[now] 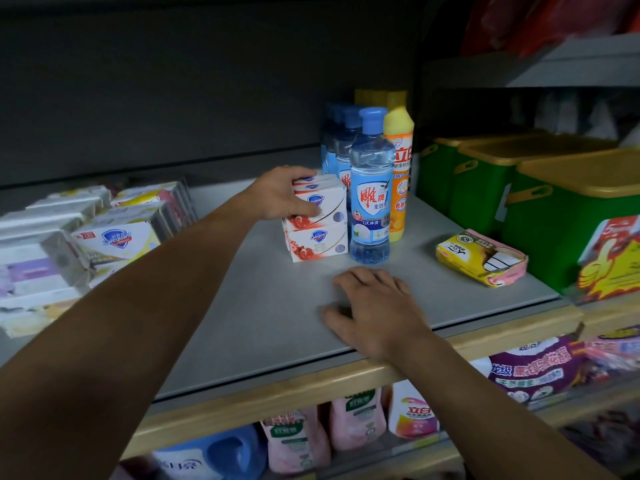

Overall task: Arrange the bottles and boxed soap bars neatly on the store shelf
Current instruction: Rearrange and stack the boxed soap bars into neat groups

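Safeguard soap boxes stacked just left of blue-capped bottles and yellow bottle on grey shelf, left hand gripping top box, right hand flat, holding nothing; yellow soap pack apparently not yet placed.

Two bare forearms reach in from the lower edge of the view, with no sleeve showing on either as far as the frame reaches. The left hand and the right hand are both ungloved, the visible fingers and wrists plain and unadorned.
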The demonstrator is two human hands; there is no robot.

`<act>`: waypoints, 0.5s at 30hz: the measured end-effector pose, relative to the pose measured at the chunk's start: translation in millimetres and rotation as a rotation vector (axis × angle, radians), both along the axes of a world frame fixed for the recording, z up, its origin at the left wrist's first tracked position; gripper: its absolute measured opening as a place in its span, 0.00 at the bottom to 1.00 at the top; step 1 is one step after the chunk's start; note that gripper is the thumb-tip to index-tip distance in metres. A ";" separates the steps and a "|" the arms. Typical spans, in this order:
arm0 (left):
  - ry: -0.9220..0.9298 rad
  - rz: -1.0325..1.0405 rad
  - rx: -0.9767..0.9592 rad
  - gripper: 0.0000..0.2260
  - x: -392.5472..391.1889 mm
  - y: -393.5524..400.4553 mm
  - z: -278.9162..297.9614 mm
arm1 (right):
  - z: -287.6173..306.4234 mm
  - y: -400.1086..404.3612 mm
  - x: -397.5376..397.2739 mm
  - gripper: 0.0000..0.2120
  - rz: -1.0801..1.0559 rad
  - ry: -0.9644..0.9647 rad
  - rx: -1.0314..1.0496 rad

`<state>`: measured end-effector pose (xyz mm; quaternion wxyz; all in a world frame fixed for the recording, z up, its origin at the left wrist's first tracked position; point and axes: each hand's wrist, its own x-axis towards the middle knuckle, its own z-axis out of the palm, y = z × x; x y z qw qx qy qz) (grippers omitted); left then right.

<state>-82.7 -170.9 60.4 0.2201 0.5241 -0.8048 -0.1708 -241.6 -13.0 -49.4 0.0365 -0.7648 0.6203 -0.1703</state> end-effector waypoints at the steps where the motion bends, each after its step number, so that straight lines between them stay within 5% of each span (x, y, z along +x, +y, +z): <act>1: 0.003 0.003 0.004 0.33 -0.6 -0.3 -0.4 | 0.1 0.2 -0.2 0.25 0.000 0.000 0.000; 11: -0.004 -0.005 0.040 0.35 -0.6 0.0 0.8 | 0.6 0.3 -0.6 0.26 -0.003 0.002 0.006; 15: -0.054 -0.026 -0.082 0.35 2.9 1.2 0.3 | 0.1 0.1 -0.3 0.26 -0.003 0.000 0.001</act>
